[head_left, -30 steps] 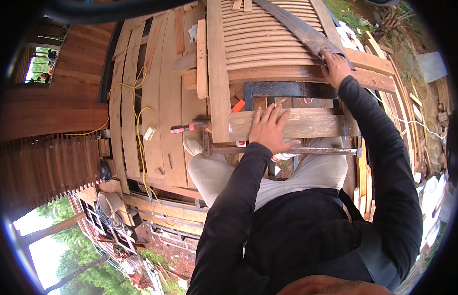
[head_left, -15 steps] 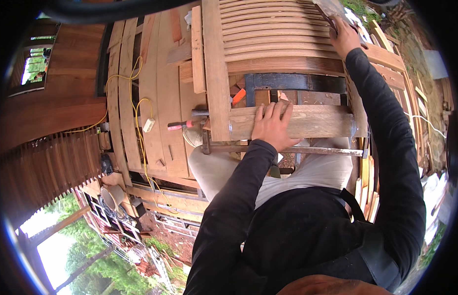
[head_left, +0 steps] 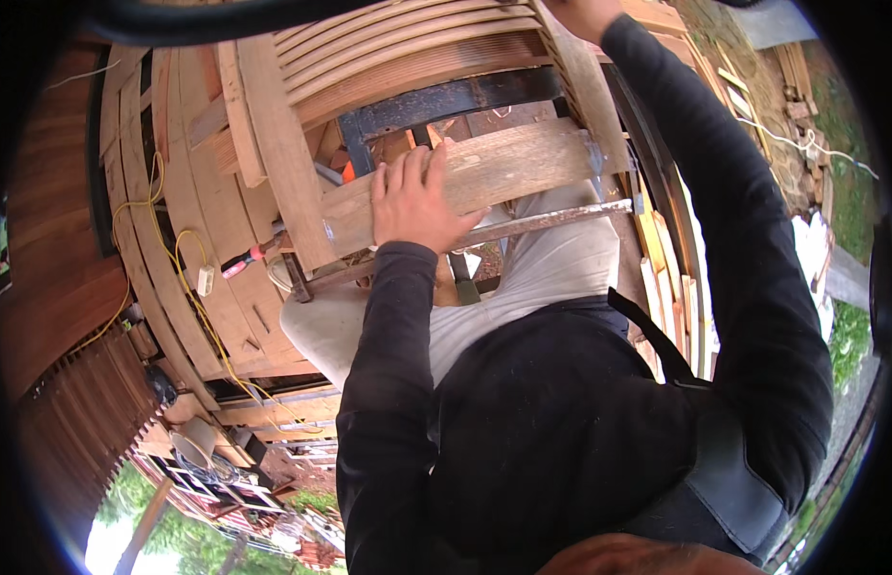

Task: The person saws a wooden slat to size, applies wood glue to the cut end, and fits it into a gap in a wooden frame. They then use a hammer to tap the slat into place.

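moved the right hand (head_left: 585,14) to the view's top edge since the earlier frame; cannot tell its grip, cut off there. resting the left hand (head_left: 419,206) flat, with fingers slightly spread, on the wooden board (head_left: 523,163) set across the near end of the slatted frame (head_left: 283,144), just beside a long clamp (head_left: 551,221).

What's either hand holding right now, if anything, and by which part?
Left hand: spread on the wooden board, left of its middle, not closed around it. Right hand: cut off at the picture's top; cannot tell.
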`<state>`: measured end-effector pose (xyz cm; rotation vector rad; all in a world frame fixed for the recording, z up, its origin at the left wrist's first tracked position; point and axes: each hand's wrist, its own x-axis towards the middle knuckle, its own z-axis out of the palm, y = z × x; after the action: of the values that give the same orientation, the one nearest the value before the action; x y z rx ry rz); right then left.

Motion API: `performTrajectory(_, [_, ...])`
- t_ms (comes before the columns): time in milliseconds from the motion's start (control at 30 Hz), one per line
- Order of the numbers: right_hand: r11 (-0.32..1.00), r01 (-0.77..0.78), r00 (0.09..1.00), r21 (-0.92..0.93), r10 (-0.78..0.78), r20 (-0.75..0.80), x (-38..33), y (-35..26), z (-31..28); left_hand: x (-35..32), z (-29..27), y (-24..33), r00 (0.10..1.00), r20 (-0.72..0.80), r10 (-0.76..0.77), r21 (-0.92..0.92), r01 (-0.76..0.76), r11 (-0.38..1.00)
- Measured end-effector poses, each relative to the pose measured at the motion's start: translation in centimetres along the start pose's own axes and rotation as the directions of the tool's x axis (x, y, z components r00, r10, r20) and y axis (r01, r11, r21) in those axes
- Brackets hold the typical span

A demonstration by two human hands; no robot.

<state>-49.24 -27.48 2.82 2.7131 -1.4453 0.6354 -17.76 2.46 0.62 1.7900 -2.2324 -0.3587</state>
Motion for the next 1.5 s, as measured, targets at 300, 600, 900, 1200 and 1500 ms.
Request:
performTrajectory(300, [0.761, -0.571, 0.779, 0.308, 0.621, -0.089, -21.0, -10.1, -9.4, 0.6, -0.3, 0.2, 0.998, -0.049, 0.04, 0.034, -0.038, 0.999])
performTrajectory(600, [0.819, -0.539, 0.829, 0.197, 0.558, -0.049, -30.5, -15.6, -7.3, 0.1, 0.2, 0.6, 0.996, -0.079, 0.045, 0.087, -0.038, 0.995])
performTrajectory(900, [0.905, -0.42, 0.905, 0.061, 0.423, -0.037, -29.2, -15.4, -6.2, 0.4, -0.7, 0.6, 1.0, 0.007, -0.003, 0.059, 0.003, 0.998])
performTrajectory(1200, [0.885, -0.437, 0.897, 0.16, 0.441, 0.013, -26.3, -13.8, -6.9, 2.3, -2.2, 1.6, 0.992, 0.124, -0.034, 0.047, 0.028, 0.998])
performTrajectory(1500, [0.924, -0.364, 0.931, 0.12, 0.355, 0.086, -24.5, -12.6, -8.6, 1.4, -1.3, 0.0, 0.997, 0.064, 0.032, -0.039, -0.029, 0.999])
